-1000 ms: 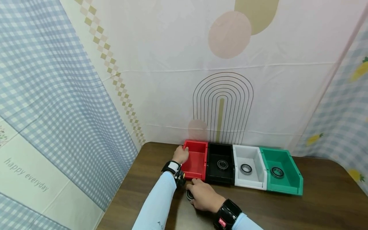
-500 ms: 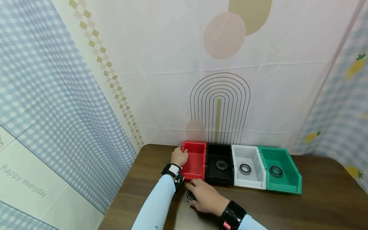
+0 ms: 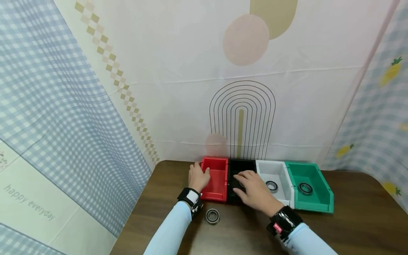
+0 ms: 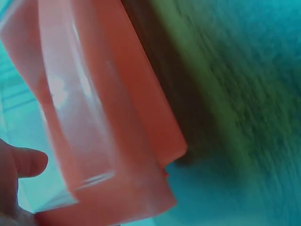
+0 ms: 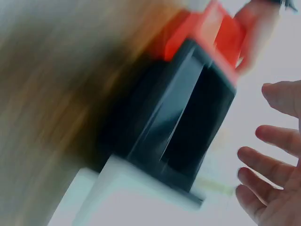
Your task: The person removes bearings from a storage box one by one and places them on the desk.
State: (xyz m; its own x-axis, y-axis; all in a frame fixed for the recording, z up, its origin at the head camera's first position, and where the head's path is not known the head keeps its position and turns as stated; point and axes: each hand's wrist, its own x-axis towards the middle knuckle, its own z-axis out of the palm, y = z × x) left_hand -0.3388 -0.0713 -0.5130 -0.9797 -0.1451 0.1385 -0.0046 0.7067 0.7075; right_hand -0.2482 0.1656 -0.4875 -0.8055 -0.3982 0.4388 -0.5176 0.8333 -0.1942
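My left hand (image 3: 198, 178) is at the left wall of the red bin (image 3: 215, 182), fingers along the outer side and thumb over the rim. In the left wrist view the thumb (image 4: 30, 162) stands apart from the red plastic. My right hand (image 3: 256, 191) reaches over the black bin (image 3: 234, 171), fingers spread and holding nothing; the right wrist view shows these fingers (image 5: 270, 165) apart. A ring-shaped ball bearing (image 3: 212, 216) lies on the table in front of the red bin. The bearing in the black bin is mostly hidden by my right hand.
To the right, the white bin (image 3: 274, 170) and the green bin (image 3: 325, 191) continue the row, one bearing (image 3: 271, 186) in the white and another bearing (image 3: 305, 188) in the green. A patterned cloth (image 3: 178, 106) hangs behind the wooden table (image 3: 360, 198).
My right hand has let go of the bearing in front of the red bin and moved up and right over the black bin. My left hand's fingers have loosened at the red bin's wall.
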